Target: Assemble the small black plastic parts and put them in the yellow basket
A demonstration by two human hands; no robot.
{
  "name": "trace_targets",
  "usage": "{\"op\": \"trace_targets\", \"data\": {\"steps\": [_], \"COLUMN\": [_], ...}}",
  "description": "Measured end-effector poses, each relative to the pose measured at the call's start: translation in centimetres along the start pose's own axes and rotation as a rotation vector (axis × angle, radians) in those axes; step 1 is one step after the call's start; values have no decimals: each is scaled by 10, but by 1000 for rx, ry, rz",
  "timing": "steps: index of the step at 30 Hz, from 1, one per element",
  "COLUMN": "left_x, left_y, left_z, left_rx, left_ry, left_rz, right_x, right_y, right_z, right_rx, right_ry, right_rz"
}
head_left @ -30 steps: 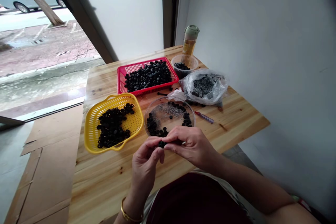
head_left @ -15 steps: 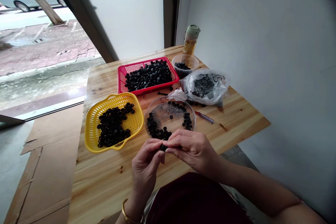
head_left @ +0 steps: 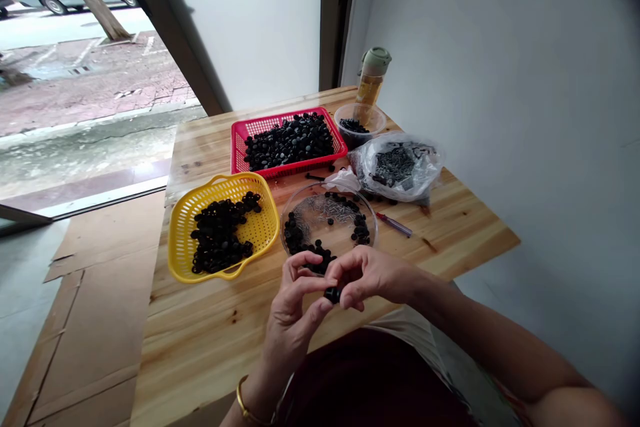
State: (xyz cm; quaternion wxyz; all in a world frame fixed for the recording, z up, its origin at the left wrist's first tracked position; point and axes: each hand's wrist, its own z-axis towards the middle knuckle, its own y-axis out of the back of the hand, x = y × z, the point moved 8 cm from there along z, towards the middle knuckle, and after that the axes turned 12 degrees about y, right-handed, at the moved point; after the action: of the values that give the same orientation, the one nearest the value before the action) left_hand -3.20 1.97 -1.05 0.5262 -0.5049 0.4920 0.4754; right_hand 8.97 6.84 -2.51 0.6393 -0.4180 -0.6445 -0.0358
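Note:
Between both hands, in front of the table's near edge, is a small round black knob-like part (head_left: 332,294). My left hand (head_left: 296,307) pinches it between thumb and fingertips. From the other side my right hand (head_left: 370,277) closes its thumb and index finger on the same part; whether those fingers also hold something smaller cannot be seen. Just beyond the fingers lies a clear round dish (head_left: 376,240) with black round parts along its rim and many small metal pins or screws. The hands hide the dish's near edge.
A yellow basket (head_left: 175,240) of black parts stands left, a red basket (head_left: 239,147) of black discs behind. A clear tub (head_left: 383,121), a bottle (head_left: 373,77) and a plastic bag (head_left: 430,177) of small dark pieces stand back right. A screwdriver (head_left: 395,225) lies beside the dish.
Both hands have come a little nearer to my body, and the black part now shows more clearly between them. My left fingers have spread somewhat. The whole view has shifted slightly.

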Motion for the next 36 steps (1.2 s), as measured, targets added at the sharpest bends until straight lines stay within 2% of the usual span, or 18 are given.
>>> {"op": "trace_targets", "data": {"steps": [4, 9, 12, 17, 19, 22, 25, 29, 30, 32, 34, 36], "left_x": [3, -9, -15, -19, -23, -25, -27, -43, -47, -53, -56, -60], "left_y": [-5, -11, -11, -8, -6, 6, 26, 38, 38, 32, 24, 17], "left_z": [-4, -7, -7, -6, -7, -8, -6, 1, 3, 5, 6, 8], "left_rx": [62, 99, 83, 20, -15, -113, -213, -271, -271, -255, -219, -198], "left_ry": [8, -42, -69, -86, -103, -62, -17, -119, -143, -188, -226, -259], "left_rz": [-45, -6, 44, 159, 219, 259, 283, 406, 435, 489, 534, 560], "right_x": [-6, -19, -22, -19, -10, 14, 52, 106, 116, 125, 125, 118], "right_y": [-3, -10, -10, -16, -15, -3, 17, 51, 57, 62, 59, 53], "right_z": [-1, 0, 1, -3, -9, -19, -21, 2, 11, 30, 42, 43], "right_rx": [-53, -130, -174, -83, -79, -149, -272, -435, -438, -359, -242, -176], "right_ry": [58, 108, 156, 116, 157, 284, 449, 630, 652, 652, 641, 636], "right_rz": [93, 256, 289, 246, 196, 69, -117, -262, -275, -291, -283, -246]}}
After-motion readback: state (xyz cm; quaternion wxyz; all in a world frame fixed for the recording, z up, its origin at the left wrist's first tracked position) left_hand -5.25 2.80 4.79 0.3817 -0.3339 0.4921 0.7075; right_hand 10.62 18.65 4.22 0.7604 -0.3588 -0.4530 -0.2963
